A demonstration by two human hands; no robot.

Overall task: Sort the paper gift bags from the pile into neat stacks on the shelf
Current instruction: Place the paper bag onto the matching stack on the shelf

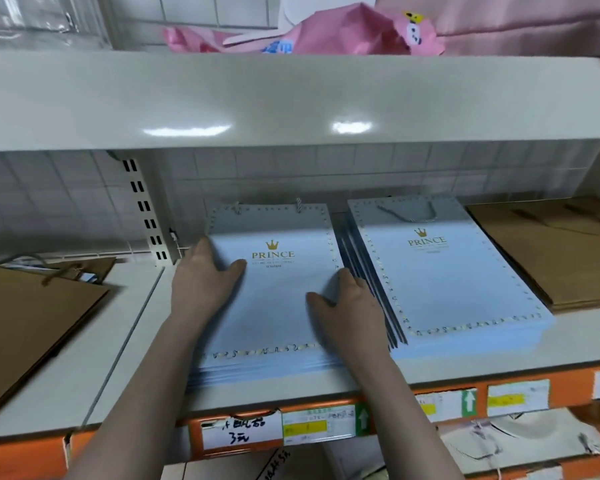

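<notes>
Two stacks of flat light-blue paper gift bags with a gold crown and "PRINCE" print lie side by side on the white shelf point(125, 362). My left hand point(205, 275) rests flat against the left edge of the left stack point(274, 306), thumb on top. My right hand point(343, 303) presses against that stack's right edge, thumb lying on the top bag. The right stack point(444, 271) sits close beside it, untouched, with a rope handle lying across its top.
Brown kraft bags lie at the far right point(561, 251) and at the left point(32, 313) of the shelf. Pink bags point(343, 32) sit on the upper shelf. Price labels point(319, 424) line the orange front rail. A slotted upright point(146, 213) stands behind.
</notes>
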